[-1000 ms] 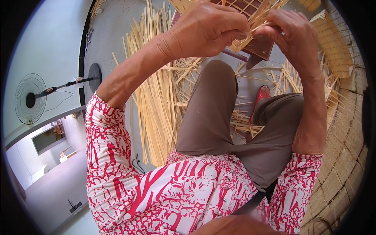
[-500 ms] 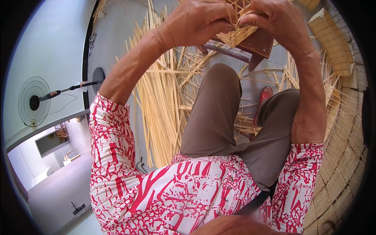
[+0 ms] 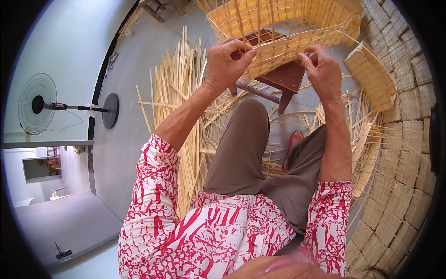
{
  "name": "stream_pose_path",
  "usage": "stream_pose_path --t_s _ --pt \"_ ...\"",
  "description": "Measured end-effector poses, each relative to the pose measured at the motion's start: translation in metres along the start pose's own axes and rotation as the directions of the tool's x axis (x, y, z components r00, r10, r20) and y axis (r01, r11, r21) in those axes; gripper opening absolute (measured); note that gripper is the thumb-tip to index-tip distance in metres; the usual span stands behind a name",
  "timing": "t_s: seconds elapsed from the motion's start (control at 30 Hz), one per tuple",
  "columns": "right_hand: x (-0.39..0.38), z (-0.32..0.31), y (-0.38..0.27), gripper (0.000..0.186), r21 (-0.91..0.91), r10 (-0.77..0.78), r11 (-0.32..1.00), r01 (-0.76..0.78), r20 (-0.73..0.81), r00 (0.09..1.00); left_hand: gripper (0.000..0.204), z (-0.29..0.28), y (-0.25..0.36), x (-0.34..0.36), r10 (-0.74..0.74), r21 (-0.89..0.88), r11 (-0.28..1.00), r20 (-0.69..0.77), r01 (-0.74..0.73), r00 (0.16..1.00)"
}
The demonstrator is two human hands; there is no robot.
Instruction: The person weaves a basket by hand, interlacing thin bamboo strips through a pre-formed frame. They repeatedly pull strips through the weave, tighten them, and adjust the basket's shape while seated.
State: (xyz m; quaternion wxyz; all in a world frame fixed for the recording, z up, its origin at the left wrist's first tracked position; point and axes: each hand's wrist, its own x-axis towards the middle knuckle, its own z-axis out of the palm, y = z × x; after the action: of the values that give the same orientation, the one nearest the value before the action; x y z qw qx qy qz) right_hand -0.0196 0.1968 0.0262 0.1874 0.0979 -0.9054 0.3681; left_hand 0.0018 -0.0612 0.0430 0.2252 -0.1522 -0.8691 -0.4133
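Note:
A woven basket (image 3: 325, 38) of flat, pale bamboo strips stands partly made on a low brown stool (image 3: 291, 80), with loose upright strips at its near left side. My left hand (image 3: 228, 64) pinches a bamboo strip (image 3: 272, 45) at the basket's near left corner, thumb against fingers. My right hand (image 3: 320, 72) is beside the basket's near wall, its thumb and fingertips drawn together. Whatever lies between those fingertips is too small to make out. The basket's far side runs past the top edge of the view.
Long loose bamboo strips (image 3: 183, 135) cover the floor left of my legs. Stacked woven pieces (image 3: 395, 162) line the right side, with a separate woven panel (image 3: 371, 76) beside the basket. A standing fan (image 3: 38, 103) is at the left. One red shoe (image 3: 293, 144) shows below the stool.
My hands, close together at a woven corner before, are now farther apart and lower in view. More of the basket shows. The left hand pinches at the left corner; the right has moved off it.

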Motion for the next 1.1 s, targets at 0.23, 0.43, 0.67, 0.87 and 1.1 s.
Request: stream_pose_path --t_s 0.23,0.43,0.67,0.87,1.1 --pt "-0.015 0.037 -0.012 0.017 0.505 0.142 0.799 -0.328 0.371 0.918 0.012 0.009 -0.004 0.008 -0.034 -0.083 0.996 -0.015 0.033 0.999" --pt "-0.009 0.051 -0.023 0.017 0.867 0.245 -0.09 -0.489 0.496 0.833 0.013 0.011 -0.015 0.002 0.073 -0.21 0.974 -0.056 -0.083 0.996" --pt "-0.002 0.046 -0.023 0.014 0.902 0.003 -0.275 -0.333 0.348 0.938 0.014 0.011 -0.001 -0.005 0.119 -0.288 0.946 -0.107 -0.146 0.987" --pt "0.008 0.018 -0.043 0.034 0.945 -0.136 0.114 -0.307 0.321 0.937 0.014 0.013 -0.001 -0.007 0.175 -0.287 0.933 -0.162 -0.216 0.971" --pt "0.01 0.012 -0.034 0.022 0.919 -0.263 0.357 -0.168 0.271 0.926 0.014 0.021 -0.004 -0.006 0.187 -0.374 0.898 -0.151 -0.231 0.971"
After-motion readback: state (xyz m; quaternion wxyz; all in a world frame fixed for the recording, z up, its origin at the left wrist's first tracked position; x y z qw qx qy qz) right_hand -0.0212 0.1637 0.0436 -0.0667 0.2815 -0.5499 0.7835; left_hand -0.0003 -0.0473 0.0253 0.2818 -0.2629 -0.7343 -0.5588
